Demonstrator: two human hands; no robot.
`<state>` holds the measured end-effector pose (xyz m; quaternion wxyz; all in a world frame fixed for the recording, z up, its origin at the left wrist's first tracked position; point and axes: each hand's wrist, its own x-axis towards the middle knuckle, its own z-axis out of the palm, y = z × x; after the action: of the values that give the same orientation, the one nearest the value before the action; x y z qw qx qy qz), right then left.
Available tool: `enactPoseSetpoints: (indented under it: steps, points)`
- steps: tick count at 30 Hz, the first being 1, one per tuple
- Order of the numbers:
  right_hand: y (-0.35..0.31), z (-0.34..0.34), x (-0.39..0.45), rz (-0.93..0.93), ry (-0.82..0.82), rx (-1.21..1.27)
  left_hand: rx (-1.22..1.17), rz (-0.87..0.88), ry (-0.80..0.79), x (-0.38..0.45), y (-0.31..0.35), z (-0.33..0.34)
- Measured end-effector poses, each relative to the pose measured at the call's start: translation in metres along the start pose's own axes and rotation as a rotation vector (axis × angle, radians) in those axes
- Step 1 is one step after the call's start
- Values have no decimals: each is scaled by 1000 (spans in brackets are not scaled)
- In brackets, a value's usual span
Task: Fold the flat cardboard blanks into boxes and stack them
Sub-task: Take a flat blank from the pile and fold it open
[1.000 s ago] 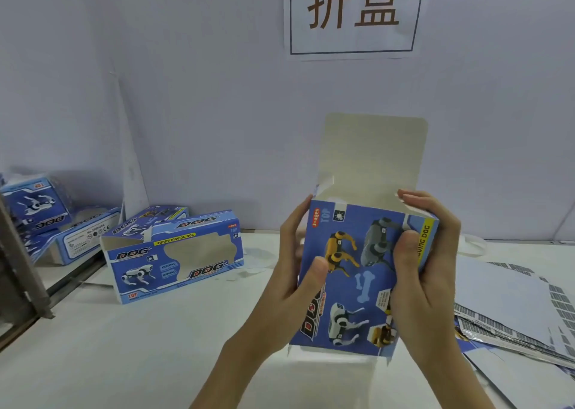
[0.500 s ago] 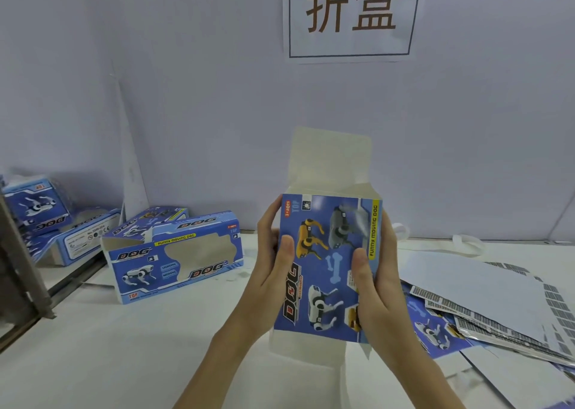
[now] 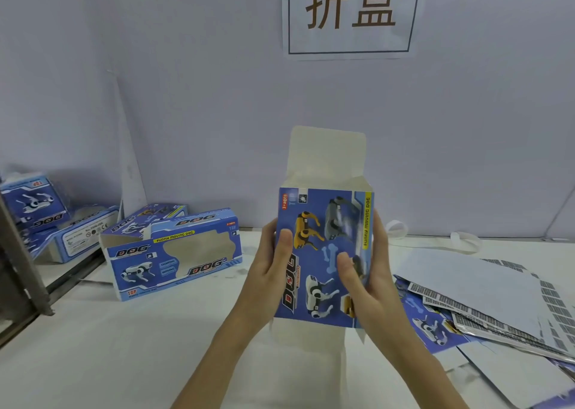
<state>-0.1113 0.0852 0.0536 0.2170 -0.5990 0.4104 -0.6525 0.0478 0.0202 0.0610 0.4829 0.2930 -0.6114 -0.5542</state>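
In the centre of the frame a partly opened box (image 3: pixel 323 253) is held upright above the white tabletop (image 3: pixel 109 346). It is thin printed card, glossy blue on the outside with pictures of robot dogs, a pale bone shape and the word DOG running up its face; the inside is plain cream. Its top flap (image 3: pixel 326 153) stands straight up, a rounded-cornered rectangle showing the unprinted side, and another plain flap (image 3: pixel 308 359) hangs down from the bottom edge toward the tabletop.

The left hand (image 3: pixel 270 265) grips the box's left edge, thumb pressed flat on the printed face and the fingers curled behind. The right hand (image 3: pixel 370 281) grips the right edge the same way, its thumb lying across the lower middle of the face and its fingers wrapped round the back. The print near the right edge is blurred.

At middle left a folded box (image 3: pixel 174 253) of the same blue card lies on its long side on the tabletop, with an irregular window cut-out in its face and one end open. More boxes (image 3: pixel 37 209) sit behind it at the far left edge, beside a dark metal frame (image 3: pixel 18 268). At lower right a loose heap of flat blanks (image 3: pixel 485 302) spreads over the tabletop, some showing their matte white backs, some barcode strips, some blue print. On the pale wall at top centre hangs a white paper sign (image 3: pixel 351 13) with two brown characters.
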Motion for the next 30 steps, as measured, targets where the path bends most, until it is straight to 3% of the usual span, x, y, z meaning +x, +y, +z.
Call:
enactPoseSetpoints:
  steps: [5,9,15,18,20,22,25,27,28,30]
  points:
    - [17,1,-1,181,-72,-46,-48,-32,140,11,-2,-17]
    - [26,3,1,215,-60,-29,-120,-142,84,16,-5,-19]
    - [29,-18,3,245,30,-227,-144,69,44,15,-7,-35]
    - [28,-30,9,466,71,60,116,240,-78,14,-12,-51]
    - [30,-39,9,719,-37,316,360,293,-171,16,-20,-57]
    - [33,-46,7,847,-135,501,547,385,-265,16,-27,-55]
    - [35,-61,15,812,-21,464,783,552,-363,16,-31,-38]
    - [40,-68,28,827,151,436,930,661,-413,16,-34,-28]
    - [44,-75,29,816,137,445,992,739,-420,16,-36,-24]
    - [45,-82,25,793,-57,268,1081,856,-382,18,-42,-19]
